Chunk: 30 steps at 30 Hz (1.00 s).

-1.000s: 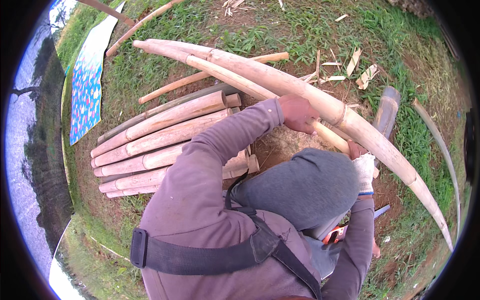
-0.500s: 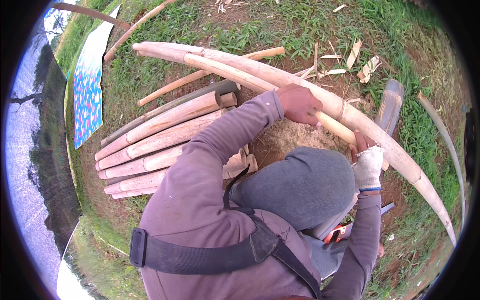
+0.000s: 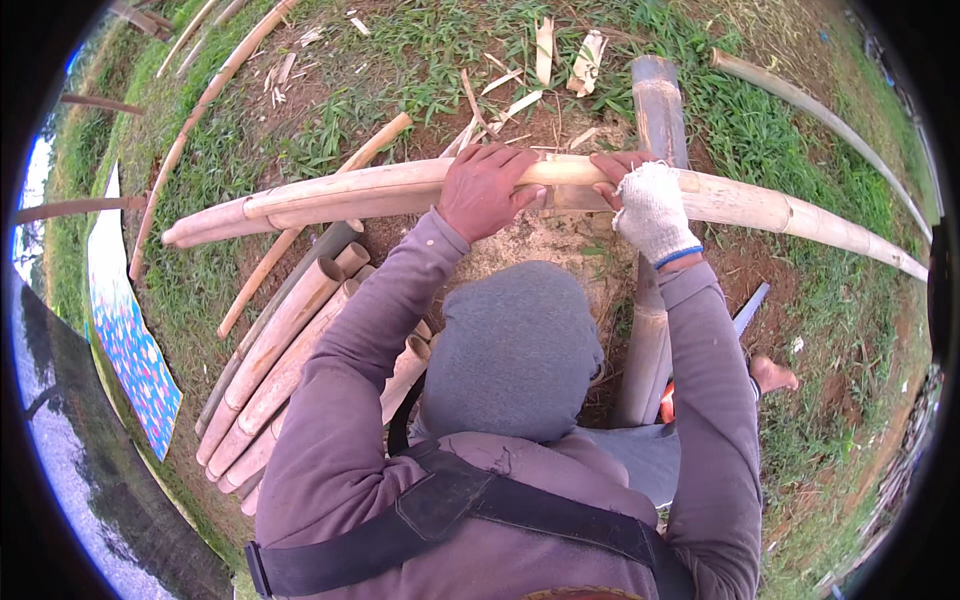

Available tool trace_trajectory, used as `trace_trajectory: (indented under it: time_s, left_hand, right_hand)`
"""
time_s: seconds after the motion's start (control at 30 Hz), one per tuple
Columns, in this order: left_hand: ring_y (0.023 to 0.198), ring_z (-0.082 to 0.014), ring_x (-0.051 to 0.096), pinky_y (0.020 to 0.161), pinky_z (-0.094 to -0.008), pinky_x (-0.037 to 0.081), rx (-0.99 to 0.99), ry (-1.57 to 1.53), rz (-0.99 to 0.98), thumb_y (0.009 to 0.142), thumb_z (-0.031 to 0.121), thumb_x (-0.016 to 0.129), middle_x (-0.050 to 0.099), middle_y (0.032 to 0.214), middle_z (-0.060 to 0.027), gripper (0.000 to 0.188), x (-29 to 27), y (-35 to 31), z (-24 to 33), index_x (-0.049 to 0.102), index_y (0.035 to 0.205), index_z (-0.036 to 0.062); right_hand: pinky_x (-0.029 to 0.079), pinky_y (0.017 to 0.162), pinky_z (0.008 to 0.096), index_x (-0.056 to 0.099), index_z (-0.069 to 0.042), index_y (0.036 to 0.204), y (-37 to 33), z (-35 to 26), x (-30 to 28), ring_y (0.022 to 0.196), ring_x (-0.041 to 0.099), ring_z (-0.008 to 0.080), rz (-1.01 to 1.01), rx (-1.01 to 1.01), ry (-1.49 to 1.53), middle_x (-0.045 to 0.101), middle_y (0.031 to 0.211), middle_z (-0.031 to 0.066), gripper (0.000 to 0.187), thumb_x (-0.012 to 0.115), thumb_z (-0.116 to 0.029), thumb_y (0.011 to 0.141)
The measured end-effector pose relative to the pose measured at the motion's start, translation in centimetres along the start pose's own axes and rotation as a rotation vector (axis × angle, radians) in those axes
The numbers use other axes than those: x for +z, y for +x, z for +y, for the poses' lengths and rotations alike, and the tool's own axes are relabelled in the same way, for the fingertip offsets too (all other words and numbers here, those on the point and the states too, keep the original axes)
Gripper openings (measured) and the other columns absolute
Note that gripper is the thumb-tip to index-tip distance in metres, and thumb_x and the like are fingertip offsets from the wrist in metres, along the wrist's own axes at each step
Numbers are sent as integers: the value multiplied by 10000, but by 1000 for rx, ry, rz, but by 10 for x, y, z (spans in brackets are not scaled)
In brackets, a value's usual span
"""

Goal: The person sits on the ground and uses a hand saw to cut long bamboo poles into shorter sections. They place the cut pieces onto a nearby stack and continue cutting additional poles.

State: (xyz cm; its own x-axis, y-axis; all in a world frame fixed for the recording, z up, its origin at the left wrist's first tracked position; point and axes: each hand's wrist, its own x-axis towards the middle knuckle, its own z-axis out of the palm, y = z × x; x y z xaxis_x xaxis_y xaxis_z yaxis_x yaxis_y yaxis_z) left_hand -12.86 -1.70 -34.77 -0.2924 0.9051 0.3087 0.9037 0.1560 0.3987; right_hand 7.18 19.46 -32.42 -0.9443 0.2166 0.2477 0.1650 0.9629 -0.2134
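A long pale peeled pole [image 3: 800, 215] lies across the view over bare soil and grass. My left hand [image 3: 485, 190], bare, grips it from above near its middle. My right hand [image 3: 648, 205], in a white knitted glove, holds the same pole just to the right. Alongside its left part lies a second pale pole [image 3: 330, 195]. My hooded head and purple sleeves fill the lower middle and hide the ground below the hands.
A stack of several peeled poles [image 3: 285, 370] lies at my left. A thick grey bamboo log [image 3: 655, 120] runs away from me under the held pole. A saw blade [image 3: 750, 310] and a bare foot [image 3: 775, 375] show at right. A blue patterned sheet [image 3: 130, 350] lies far left.
The view has turned, so the long pole now lies level across the view instead of slanting. Both hands have come closer together on the pole, the gloved right hand now gripping it on top.
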Motion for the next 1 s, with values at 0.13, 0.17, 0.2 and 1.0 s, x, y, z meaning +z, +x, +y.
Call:
trace_trajectory:
  time_s: [0.13, 0.17, 0.2, 1.0]
  left_hand:
    - [1245, -331, 703, 1079, -464, 519, 13, -30, -4, 999, 368, 749, 762, 1333, -124, 462, 25, 10, 3, 717, 1396, 134]
    - [1252, -336, 701, 1075, -466, 523, 24, -39, -7, 1001, 359, 748, 759, 1341, -124, 460, 28, 11, 2, 715, 1402, 135]
    - [1260, -340, 699, 1071, -468, 526, 30, -43, -6, 1003, 351, 746, 757, 1350, -125, 459, 28, 11, 0, 713, 1408, 136]
    - [1286, -416, 639, 1026, -483, 591, 365, 383, -398, 795, 539, 910, 565, 1400, -241, 1173, 113, 125, 122, 299, 1621, -29]
  right_hand:
    - [496, 1083, 537, 739, -151, 1362, -7, 7, 15, 1243, 655, 355, -22, 129, 8, 746, 1307, 87, 426, 772, -327, 976]
    - [468, 1125, 551, 717, -167, 1405, -12, 6, 10, 1292, 634, 354, -49, 173, -8, 723, 1367, 86, 479, 776, -365, 972]
    - [446, 1147, 560, 690, -168, 1435, -21, 3, 1, 1321, 614, 361, 35, 194, -51, 699, 1401, 91, 529, 780, -398, 966]
    - [578, 1050, 533, 781, -87, 1268, -426, -17, 42, 1233, 750, 378, -517, 1768, 94, 785, 1282, 204, 471, 793, -412, 927]
